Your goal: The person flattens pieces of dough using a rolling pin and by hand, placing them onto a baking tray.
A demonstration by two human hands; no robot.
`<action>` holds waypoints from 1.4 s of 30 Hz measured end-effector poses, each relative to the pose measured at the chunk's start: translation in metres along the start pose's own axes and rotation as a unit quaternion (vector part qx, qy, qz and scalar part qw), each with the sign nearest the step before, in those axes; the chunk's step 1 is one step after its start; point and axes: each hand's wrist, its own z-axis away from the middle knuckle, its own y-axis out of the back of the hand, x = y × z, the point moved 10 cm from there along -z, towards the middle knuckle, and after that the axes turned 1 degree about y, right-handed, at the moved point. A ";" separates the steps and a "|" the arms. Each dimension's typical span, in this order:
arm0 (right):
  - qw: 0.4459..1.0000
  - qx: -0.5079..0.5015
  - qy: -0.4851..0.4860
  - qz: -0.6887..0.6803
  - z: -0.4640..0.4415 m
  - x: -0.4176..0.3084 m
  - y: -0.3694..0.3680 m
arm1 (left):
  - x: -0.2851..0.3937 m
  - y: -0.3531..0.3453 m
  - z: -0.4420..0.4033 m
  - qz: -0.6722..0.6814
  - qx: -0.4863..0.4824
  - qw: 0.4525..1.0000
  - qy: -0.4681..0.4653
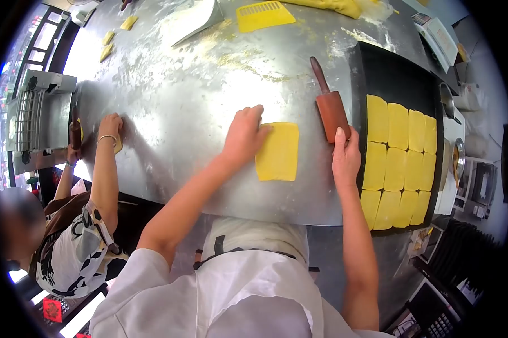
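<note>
A flat yellow dough sheet (279, 153) lies on the metal table in front of me. My left hand (244, 135) is at its upper left corner, thumb touching the edge and fingers stretched out beyond it. To the right, my right hand (345, 156) is closed on the lower end of a brown rolling pin (331, 111), whose far handle points away from me. The near handle is hidden by the hand. Beside that hand stands a black tray (394, 70) with rows of similar yellow dough sheets (397, 169).
At left, a co-worker (76, 248) handles a small rolling pin (75, 128) and dough near a metal machine (43, 115). A yellow scraper (264, 16), a white sheet (195, 21) and small dough pieces (107, 45) lie farther back. Flour dusts the metal table (169, 129).
</note>
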 end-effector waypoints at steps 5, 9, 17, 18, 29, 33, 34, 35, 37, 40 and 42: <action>0.999 0.028 0.013 -0.010 0.006 -0.001 0.009 | 0.011 -0.022 -0.006 -0.038 -0.055 0.998 0.000; 0.999 0.027 -0.027 -0.026 0.017 0.009 0.008 | 0.011 -0.032 -0.003 0.094 -0.136 0.982 0.088; 0.997 0.032 -0.044 -0.059 0.022 0.014 0.007 | 0.026 -0.043 -0.004 -0.008 -0.129 0.990 0.057; 0.996 0.034 -0.045 -0.065 0.022 0.014 0.007 | 0.035 -0.037 -0.004 -0.018 -0.101 0.994 0.025; 0.994 0.031 -0.063 -0.083 0.021 0.024 0.006 | 0.148 0.043 0.048 0.016 -0.092 0.949 -0.300; 0.993 0.033 -0.059 -0.092 0.022 0.026 0.004 | 0.100 -0.001 0.092 -0.019 -0.128 0.950 -0.283; 0.994 0.036 -0.056 -0.092 0.021 0.025 0.005 | 0.087 -0.008 0.097 0.002 -0.139 0.953 -0.268; 0.994 0.041 -0.048 -0.091 0.020 0.025 0.006 | 0.071 -0.010 0.096 0.033 -0.133 0.961 -0.242; 0.994 0.046 -0.034 -0.089 0.022 0.019 0.009 | 0.063 0.001 0.073 0.020 -0.056 0.977 -0.207; 0.993 0.038 -0.055 -0.092 0.019 0.021 0.005 | 0.067 -0.001 0.025 0.018 -0.011 0.977 -0.211; 0.994 0.046 -0.044 -0.091 0.018 0.019 0.006 | 0.072 -0.019 0.004 0.013 -0.045 0.976 -0.212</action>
